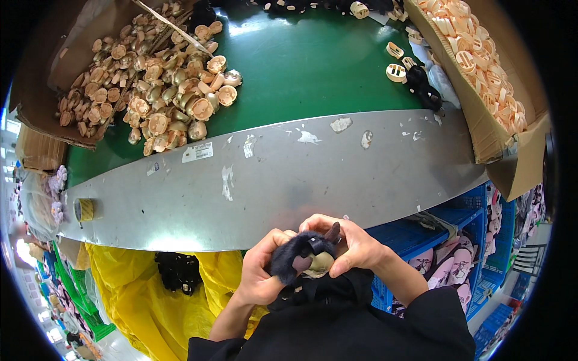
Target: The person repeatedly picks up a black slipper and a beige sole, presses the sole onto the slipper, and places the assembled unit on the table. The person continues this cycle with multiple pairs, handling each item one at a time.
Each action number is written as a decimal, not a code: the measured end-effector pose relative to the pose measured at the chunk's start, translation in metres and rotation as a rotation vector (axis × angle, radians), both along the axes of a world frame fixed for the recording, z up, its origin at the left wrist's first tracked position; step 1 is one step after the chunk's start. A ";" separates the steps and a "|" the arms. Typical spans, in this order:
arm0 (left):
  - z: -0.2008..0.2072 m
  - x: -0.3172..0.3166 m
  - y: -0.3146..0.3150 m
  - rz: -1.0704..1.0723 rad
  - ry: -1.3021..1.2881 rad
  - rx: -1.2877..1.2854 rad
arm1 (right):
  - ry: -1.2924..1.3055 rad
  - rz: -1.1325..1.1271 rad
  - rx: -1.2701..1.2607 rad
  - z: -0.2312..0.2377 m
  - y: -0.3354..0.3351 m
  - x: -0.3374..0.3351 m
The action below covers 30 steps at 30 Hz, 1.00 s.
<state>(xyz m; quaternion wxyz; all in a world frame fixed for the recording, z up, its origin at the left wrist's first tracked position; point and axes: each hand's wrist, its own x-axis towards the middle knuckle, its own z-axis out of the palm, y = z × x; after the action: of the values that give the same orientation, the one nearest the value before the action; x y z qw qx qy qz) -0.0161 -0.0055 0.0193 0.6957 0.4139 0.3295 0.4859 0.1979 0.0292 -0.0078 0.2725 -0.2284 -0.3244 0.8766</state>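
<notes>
Close to my body, just past the near edge of the metal table, both my hands hold a small black plush head cover (288,260) with brownish ear-like parts. My left hand (260,272) wraps round its left side, and the thumb is partly hidden by the fur. On the other side my right hand (356,243) grips it between thumb and fingers, beside an upright brown ear. A rounded olive-gold plastic shell (320,265) shows in the opening of the plush. How far the shell sits inside I cannot tell.
A heap of gold and peach plastic shells (158,123) spills from a cardboard box (36,123) at the left. Another box (475,129), at right, holds peach slotted pieces. A black plush piece (424,89) lies nearby. Tape (84,210), a yellow bag (129,295) and blue crates (406,243) surround the metal table (283,168).
</notes>
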 end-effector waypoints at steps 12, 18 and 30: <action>0.002 -0.011 -0.002 -0.037 -0.121 0.030 | 0.021 0.002 0.139 0.014 -0.005 -0.008; 0.008 0.002 -0.001 0.059 -0.033 0.135 | -0.074 -0.136 0.417 0.030 -0.006 -0.006; -0.002 0.001 -0.008 0.049 0.046 0.245 | -0.287 -0.493 1.109 0.044 -0.033 -0.015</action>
<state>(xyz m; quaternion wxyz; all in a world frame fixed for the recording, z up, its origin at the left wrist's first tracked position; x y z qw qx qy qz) -0.0153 -0.0135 0.0177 0.6202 0.4988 0.2933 0.5297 0.1832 -0.0042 0.0364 0.4988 -0.2364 -0.7024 0.4494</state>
